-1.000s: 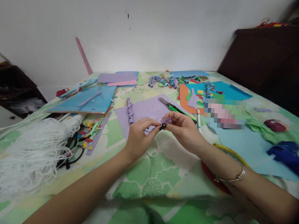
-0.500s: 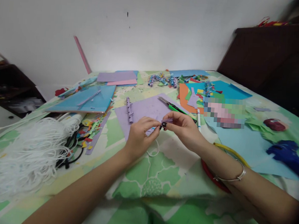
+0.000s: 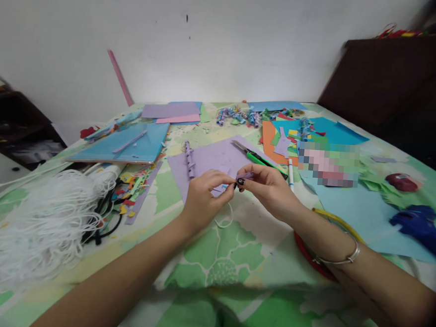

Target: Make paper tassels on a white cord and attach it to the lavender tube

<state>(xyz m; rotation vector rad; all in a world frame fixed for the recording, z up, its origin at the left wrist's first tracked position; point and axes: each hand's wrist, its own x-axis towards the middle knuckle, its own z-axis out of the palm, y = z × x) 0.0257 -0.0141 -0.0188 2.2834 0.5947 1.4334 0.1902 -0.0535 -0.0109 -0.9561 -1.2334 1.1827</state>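
Note:
My left hand and my right hand meet fingertip to fingertip above the middle of the table. In my right hand's pinch is a small purple paper strip with a fringed edge. The left thumb and forefinger are closed right beside it; what lies between them is too small to make out. A white cord curls on the tablecloth just below the fingers. Behind the hands lies a purple paper sheet, with a rolled purple paper tube on its left part and a green-handled cutter knife across its right edge.
At the left are a heap of white cord and a blue folder. A white marker lies beyond my right hand. Further right are blue scissors handles and a dark red round object. Fringed paper tubes lie at the back.
The purple strip in my right fingers has turned slightly, so its fringe now shows more. Both hands stay nearly in place, and the view has shifted very little.

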